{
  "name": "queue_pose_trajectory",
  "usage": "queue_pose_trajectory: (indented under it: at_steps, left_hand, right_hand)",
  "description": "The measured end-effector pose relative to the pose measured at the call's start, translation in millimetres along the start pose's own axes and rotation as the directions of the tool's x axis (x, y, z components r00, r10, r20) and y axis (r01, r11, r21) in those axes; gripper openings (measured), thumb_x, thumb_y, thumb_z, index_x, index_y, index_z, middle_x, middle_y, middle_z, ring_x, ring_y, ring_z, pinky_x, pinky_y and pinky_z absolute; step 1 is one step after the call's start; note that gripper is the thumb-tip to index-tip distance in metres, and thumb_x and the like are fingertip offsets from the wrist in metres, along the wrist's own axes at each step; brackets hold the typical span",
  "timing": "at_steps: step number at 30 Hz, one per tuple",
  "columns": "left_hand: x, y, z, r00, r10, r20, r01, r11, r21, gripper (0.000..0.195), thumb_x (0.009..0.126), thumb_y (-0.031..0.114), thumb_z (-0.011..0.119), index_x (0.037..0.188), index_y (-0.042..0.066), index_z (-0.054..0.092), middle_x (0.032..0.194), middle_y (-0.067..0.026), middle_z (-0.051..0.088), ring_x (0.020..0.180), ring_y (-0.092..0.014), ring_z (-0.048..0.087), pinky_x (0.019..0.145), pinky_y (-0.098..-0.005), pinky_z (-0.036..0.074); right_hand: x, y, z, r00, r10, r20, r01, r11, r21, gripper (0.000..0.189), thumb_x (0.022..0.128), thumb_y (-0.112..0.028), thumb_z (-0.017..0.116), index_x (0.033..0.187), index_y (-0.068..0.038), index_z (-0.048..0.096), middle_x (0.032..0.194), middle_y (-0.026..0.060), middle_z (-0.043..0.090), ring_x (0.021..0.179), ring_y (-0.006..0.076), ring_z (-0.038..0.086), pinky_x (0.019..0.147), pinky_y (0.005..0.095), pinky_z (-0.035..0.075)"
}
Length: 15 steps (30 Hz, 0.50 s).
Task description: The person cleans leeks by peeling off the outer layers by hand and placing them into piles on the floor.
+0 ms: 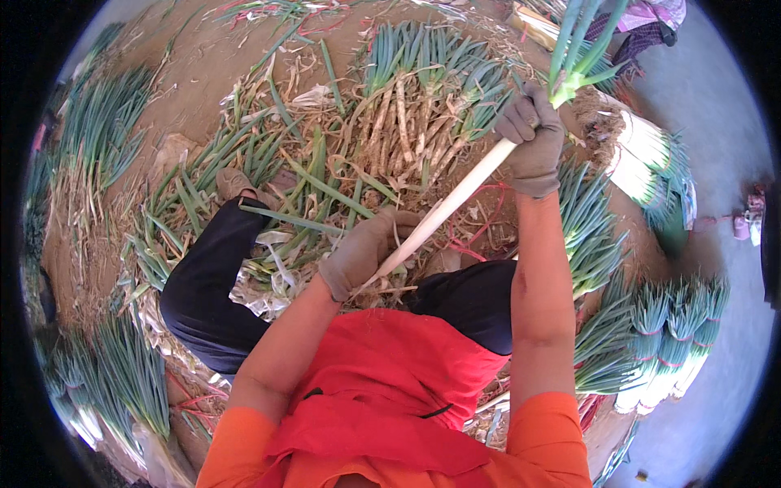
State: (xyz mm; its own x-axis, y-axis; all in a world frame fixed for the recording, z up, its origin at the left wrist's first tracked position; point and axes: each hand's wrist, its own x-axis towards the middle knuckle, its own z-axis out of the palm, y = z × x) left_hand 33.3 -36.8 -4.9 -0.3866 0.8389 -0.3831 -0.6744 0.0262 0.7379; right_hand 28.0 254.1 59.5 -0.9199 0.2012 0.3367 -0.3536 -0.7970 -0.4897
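My right hand (532, 139), in a grey-brown glove, is closed around the upper shaft of a long green onion (454, 194). Its pale, peeled-looking shaft slants down to the left across my lap, and its green leaves rise above my fist. Lower down, my gloved left hand (364, 249) is beside the shaft near its root end, fingers curled. A thin strip of skin shows by those fingers; whether they grip it or the shaft is hidden. Beyond my hands lies a heap of untrimmed green onions (406, 116) with brown, dry outer skins.
Stripped leaves and dry skins (256, 152) litter the ground around my foot (239, 184). Tied bundles (668, 348) with white shafts stand at right; more bundles (640, 152) lie above them. Loose green onions (100, 128) lie at left. Part of another person (647, 24) shows at top right.
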Motion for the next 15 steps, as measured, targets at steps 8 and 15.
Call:
queue_pose_trajectory:
  at_steps: [8, 15]
  left_hand:
    - [15.5, -24.1, 0.9, 0.958, 0.24, -0.158, -0.2, 0.951, 0.234, 0.023, 0.092, 0.018, 0.063, 0.11, 0.004, 0.064, 0.087, 0.0004, 0.062, 0.072, -0.008, 0.057, 0.06, -0.0238, 0.048]
    - [29.5, -39.7, -22.9, 0.98, 0.06, -0.189, -0.146, 0.866, -0.478, 0.01, 0.097, 0.016, 0.055, 0.1, 0.007, 0.058, 0.081, -0.0025, 0.058, 0.07, -0.016, 0.056, 0.067, -0.0321, 0.052]
  right_hand:
    - [1.6, -3.1, -14.2, 0.999, 0.012, 0.043, -0.014, 0.999, 0.039, 0.022, 0.098, -0.017, 0.051, 0.11, -0.001, 0.061, 0.062, -0.0042, 0.037, 0.046, 0.0057, 0.029, 0.042, 0.0227, 0.025]
    - [-0.5, -8.4, -20.9, 0.998, -0.006, -0.059, 0.005, 1.0, -0.016, 0.023, 0.099, -0.017, 0.049, 0.112, 0.0, 0.058, 0.062, -0.004, 0.036, 0.046, 0.0055, 0.031, 0.044, 0.022, 0.027]
